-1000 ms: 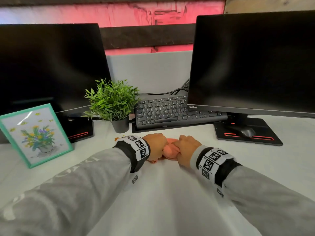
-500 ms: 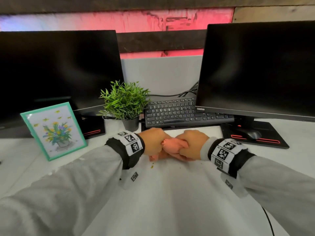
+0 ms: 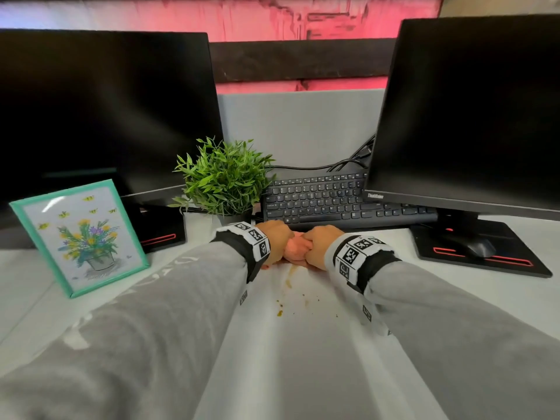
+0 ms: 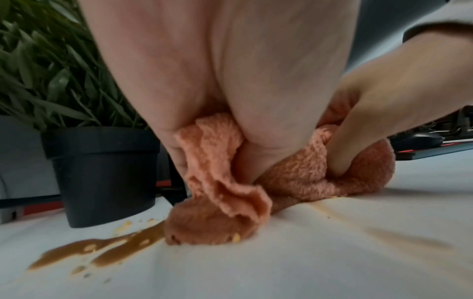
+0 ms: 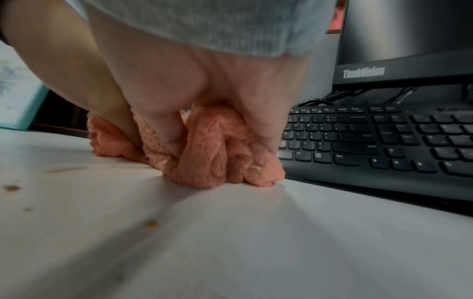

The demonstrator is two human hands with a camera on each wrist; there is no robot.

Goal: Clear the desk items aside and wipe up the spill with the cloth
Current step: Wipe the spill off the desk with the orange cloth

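Both hands bunch an orange cloth point(image 3: 296, 249) against the white desk point(image 3: 303, 359), just in front of the keyboard. My left hand point(image 3: 274, 245) grips its left part, the fingers curled round the folds point(image 4: 217, 182). My right hand point(image 3: 318, 247) grips the right part point(image 5: 217, 145), pressing it down. A brown spill point(image 4: 102, 248) streaks the desk left of the cloth in the left wrist view. Small brown drops point(image 3: 288, 298) dot the desk nearer to me, between my forearms.
A black keyboard point(image 3: 333, 201) lies right behind the hands. A potted plant point(image 3: 224, 183) stands at the left hand's far side, a teal picture frame point(image 3: 78, 237) further left. Two monitors point(image 3: 472, 110) flank the keyboard; a mouse point(image 3: 478, 247) sits on the right stand.
Both hands have stayed clenched on the cloth and pushed it slightly away, toward the keyboard. Brown drops now show on the desk behind the cloth.
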